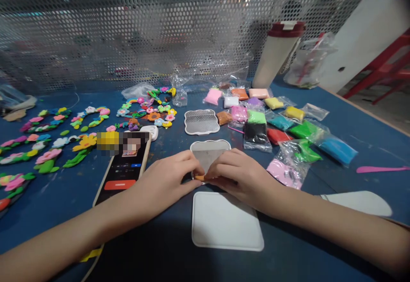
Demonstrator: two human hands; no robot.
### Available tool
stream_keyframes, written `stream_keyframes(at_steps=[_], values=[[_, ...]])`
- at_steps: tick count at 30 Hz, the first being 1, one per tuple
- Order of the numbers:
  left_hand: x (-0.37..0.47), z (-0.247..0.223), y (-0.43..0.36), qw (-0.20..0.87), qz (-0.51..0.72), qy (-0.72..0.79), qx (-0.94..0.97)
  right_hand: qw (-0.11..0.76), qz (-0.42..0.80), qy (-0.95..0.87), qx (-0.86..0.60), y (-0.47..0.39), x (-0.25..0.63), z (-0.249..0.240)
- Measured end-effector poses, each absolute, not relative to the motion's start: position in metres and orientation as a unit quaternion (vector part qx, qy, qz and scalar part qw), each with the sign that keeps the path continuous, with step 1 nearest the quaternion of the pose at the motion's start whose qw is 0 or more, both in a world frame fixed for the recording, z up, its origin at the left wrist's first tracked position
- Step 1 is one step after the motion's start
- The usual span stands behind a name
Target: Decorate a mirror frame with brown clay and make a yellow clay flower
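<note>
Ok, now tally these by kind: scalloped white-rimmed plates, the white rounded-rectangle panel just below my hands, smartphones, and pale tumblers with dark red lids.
Scalloped white-rimmed plates: 2
White rounded-rectangle panel: 1
Pale-cased smartphone: 1
Pale tumbler with dark red lid: 1
Total: 5

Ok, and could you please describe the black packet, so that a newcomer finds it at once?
On the blue table, look beyond the right hand to the group of small packets. The black packet lies directly in front of the light green packet, left of the red packet. It is the only black one among coloured neighbours.
</note>
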State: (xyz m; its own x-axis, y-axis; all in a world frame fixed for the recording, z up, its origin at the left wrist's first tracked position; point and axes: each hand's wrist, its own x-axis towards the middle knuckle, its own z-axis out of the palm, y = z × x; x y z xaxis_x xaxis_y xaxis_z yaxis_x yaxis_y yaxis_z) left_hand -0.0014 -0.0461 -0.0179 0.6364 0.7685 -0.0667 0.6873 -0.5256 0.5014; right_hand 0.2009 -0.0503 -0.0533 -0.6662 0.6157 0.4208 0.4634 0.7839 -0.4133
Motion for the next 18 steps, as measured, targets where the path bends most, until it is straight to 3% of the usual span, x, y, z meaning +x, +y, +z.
stream_keyframes(at_steps=[9, 18], values=[[-0.001, -0.019, -0.050, 0.197, 0.037, 0.415, 0.887, 0.246, 0.119, -0.912, -0.305, -0.063, 0.213, -0.042], [-0.001, -0.021, -0.053, 0.062, -0.002, 0.386, 0.921, 0.221, 0.066, -0.926, -0.299, -0.069, 0.215, -0.048]])
